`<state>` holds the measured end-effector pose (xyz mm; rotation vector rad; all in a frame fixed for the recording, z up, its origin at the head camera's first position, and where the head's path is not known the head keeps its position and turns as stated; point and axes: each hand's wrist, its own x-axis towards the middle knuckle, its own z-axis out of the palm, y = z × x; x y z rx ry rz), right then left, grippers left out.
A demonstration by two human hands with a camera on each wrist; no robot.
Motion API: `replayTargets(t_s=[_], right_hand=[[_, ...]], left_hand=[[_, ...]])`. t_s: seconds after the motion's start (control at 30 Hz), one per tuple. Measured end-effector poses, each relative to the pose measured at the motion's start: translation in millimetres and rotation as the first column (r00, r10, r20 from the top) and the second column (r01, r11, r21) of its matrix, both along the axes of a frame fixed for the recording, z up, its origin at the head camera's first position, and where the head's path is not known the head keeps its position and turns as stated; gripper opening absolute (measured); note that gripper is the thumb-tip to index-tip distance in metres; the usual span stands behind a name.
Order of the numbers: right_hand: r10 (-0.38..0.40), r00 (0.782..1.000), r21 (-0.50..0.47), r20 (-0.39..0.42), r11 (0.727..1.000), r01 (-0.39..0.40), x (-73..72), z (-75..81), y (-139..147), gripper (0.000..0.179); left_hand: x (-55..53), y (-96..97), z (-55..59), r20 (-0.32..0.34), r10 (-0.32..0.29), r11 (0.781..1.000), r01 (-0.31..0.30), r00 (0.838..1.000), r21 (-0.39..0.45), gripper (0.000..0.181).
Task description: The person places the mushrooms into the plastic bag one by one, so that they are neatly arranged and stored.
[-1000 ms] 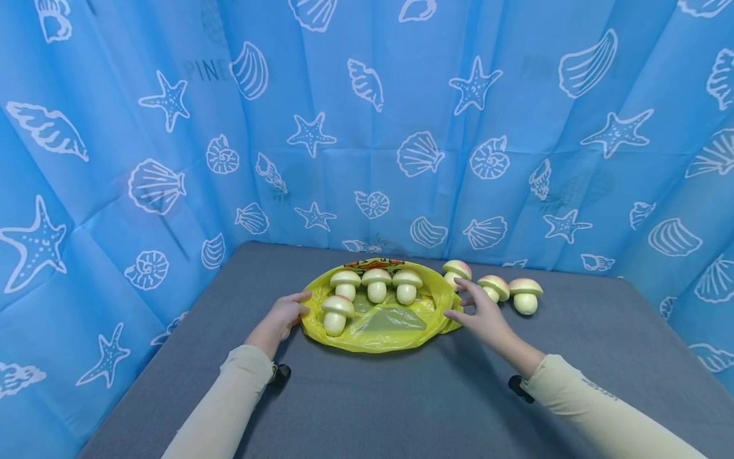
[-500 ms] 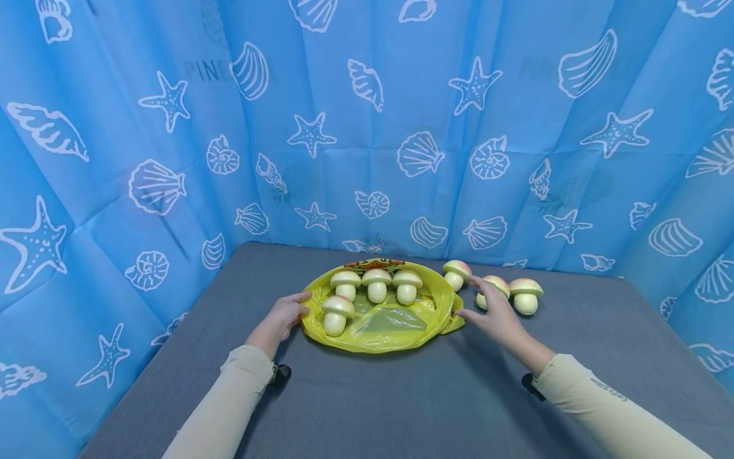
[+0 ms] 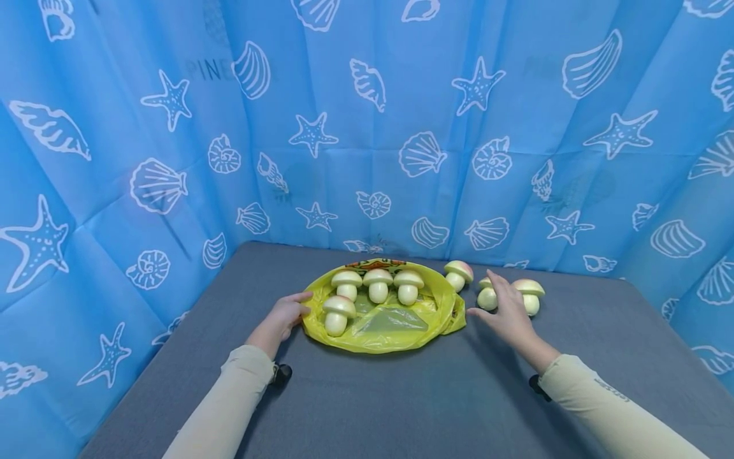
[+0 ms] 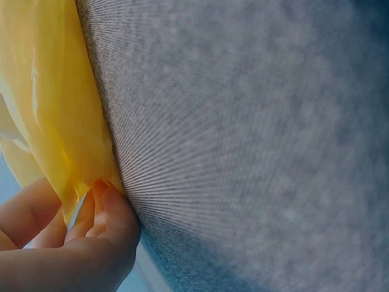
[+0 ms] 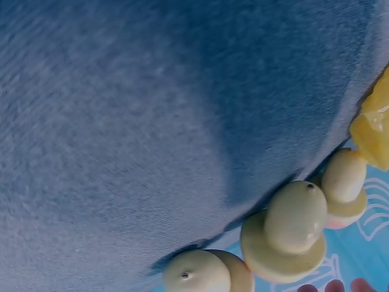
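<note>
A yellow plastic bag (image 3: 378, 342) lies on the table with its mouth spread wide. My left hand (image 3: 285, 315) pinches the bag's left edge; in the left wrist view thumb and fingers close around a fold of the yellow plastic (image 4: 67, 115). Several toy mushrooms (image 3: 378, 287) with pale stems and caps are inside the bag. My right hand (image 3: 511, 319), fingers spread, is beside the middle one of three mushrooms outside the bag, partly hiding it. In the right wrist view that middle mushroom (image 5: 296, 216) stands near the fingertips (image 5: 335, 286) at the lower edge.
Of the loose mushrooms, one (image 3: 458, 275) stands close to the bag's right side and another (image 3: 530, 294) is farthest right. The dark grey table (image 3: 378, 408) ends at a blue curtain (image 3: 367, 127) printed with white shells and starfish.
My right hand has moved right, away from the bag's right edge, to the middle loose mushroom. My left hand has stayed at the bag's left edge.
</note>
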<state>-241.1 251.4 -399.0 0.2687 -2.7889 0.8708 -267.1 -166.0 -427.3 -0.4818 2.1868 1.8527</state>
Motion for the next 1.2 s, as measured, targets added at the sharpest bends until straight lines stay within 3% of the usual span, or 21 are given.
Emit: replayTargets(t_s=[0.27,0.7,1.2], right_hand=[[-0.035,0.999,-0.009,-0.022,0.999,0.035,-7.2,-4.7,10.0,0.09],[-0.123,0.986,-0.032,0.113,0.991,0.128,-17.0,-13.3,16.7,0.093],[-0.152,0.963,-0.034,0.221,0.986,0.163,-36.9,-12.9,24.6,0.084]], left_hand=[[-1.7,0.4,1.2,0.013,0.008,1.0,-0.008,1.0,-0.002,0.054],[1.2,-0.8,0.8,0.004,-0.002,1.0,0.002,1.0,-0.006,0.054],[-0.9,-1.4,-1.5,0.011,-0.01,1.0,0.01,1.0,-0.002,0.053]])
